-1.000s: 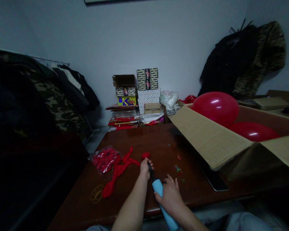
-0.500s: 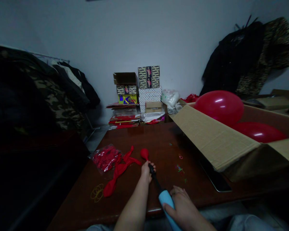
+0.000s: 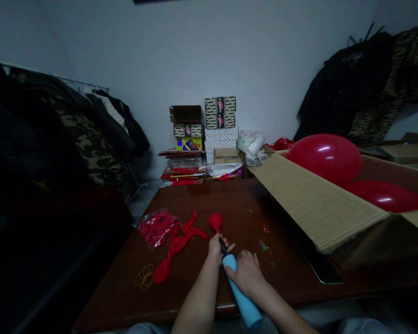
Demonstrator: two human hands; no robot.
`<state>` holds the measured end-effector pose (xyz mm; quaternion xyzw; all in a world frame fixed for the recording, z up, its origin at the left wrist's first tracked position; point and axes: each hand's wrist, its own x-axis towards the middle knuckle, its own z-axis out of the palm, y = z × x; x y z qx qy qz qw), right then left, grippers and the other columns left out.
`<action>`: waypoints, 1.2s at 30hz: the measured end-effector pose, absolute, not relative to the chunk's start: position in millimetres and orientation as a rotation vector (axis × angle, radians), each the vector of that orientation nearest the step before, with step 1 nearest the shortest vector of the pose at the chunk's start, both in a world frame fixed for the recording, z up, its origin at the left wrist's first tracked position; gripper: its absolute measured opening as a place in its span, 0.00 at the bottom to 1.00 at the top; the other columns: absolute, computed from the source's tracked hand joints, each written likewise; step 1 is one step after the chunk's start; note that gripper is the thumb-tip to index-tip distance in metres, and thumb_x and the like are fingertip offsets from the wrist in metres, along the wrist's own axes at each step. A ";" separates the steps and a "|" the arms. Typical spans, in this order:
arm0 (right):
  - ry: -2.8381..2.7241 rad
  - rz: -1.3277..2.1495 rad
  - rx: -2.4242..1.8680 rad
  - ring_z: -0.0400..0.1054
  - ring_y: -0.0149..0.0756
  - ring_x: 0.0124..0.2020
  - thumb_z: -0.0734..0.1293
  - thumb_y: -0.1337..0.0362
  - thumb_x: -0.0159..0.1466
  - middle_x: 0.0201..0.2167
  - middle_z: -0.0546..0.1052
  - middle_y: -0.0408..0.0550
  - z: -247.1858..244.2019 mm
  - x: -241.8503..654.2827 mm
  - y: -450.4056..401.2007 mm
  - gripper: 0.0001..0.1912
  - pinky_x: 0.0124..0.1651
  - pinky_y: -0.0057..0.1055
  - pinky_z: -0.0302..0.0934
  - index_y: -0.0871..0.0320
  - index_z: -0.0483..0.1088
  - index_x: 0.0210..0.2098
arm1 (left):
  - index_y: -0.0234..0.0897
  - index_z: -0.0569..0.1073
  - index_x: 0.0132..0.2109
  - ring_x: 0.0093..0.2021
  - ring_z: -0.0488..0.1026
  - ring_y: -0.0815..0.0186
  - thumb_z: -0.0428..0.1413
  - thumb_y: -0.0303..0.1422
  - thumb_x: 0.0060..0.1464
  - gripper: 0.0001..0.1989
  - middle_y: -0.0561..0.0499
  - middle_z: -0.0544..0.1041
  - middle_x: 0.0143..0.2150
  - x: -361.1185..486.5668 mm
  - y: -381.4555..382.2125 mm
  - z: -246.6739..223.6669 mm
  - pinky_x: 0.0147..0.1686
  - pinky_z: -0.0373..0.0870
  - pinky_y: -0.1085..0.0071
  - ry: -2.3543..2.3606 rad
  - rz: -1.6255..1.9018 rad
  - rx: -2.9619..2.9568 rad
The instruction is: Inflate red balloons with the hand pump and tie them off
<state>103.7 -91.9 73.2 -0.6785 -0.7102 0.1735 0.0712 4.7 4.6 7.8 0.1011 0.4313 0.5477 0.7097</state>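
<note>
A small, partly filled red balloon (image 3: 215, 221) sits on the black nozzle end of a blue hand balloon pump (image 3: 243, 304). My left hand (image 3: 216, 248) is closed around the balloon's neck and the nozzle, though its fingers partly hide the join. My right hand (image 3: 249, 272) grips the pump's blue barrel near its upper end. Left of my hands lie limp red balloons (image 3: 172, 250), beside a clear bag of red balloons (image 3: 159, 227). Yellow rubber bands (image 3: 145, 277) rest near the table's left side.
An open cardboard box (image 3: 320, 199) holding large inflated red balloons (image 3: 325, 157) stands on the right of the brown table (image 3: 195, 197). A dark phone (image 3: 320, 264) lies beside it. Small colourful bands (image 3: 264, 247) are scattered nearby. Stacked boxes (image 3: 220, 112) stand against the wall.
My right hand has pushed the pump barrel forward towards my left hand, so less of the black shaft shows. The balloon has grown rounder and bigger. The view has shifted slightly.
</note>
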 end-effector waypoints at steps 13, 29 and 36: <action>-2.219 0.791 -1.918 0.59 0.50 0.52 0.57 0.50 0.57 0.47 0.69 0.62 90.4 151.0 -166.4 0.27 0.57 0.41 0.45 0.66 0.69 0.44 | 0.38 0.58 0.27 0.13 0.57 0.74 0.43 0.29 0.55 0.08 0.60 0.59 0.15 8.8 1.7 9.7 0.34 0.72 0.61 0.945 1.306 0.211; -2.122 0.453 -1.967 0.47 0.51 0.60 0.58 0.50 0.55 0.50 0.68 0.55 71.2 101.6 -102.8 0.24 0.61 0.48 0.31 0.61 0.72 0.41 | 0.38 0.59 0.29 0.13 0.57 0.74 0.45 0.35 0.56 0.09 0.60 0.60 0.15 3.5 2.1 4.4 0.31 0.71 0.62 0.902 1.250 0.287; -2.175 0.382 -1.997 0.47 0.52 0.60 0.59 0.46 0.55 0.48 0.70 0.57 69.7 109.8 -121.7 0.27 0.62 0.47 0.27 0.62 0.73 0.39 | 0.38 0.59 0.29 0.13 0.57 0.75 0.47 0.35 0.55 0.09 0.61 0.59 0.15 3.4 0.0 5.9 0.34 0.71 0.60 0.848 1.308 0.289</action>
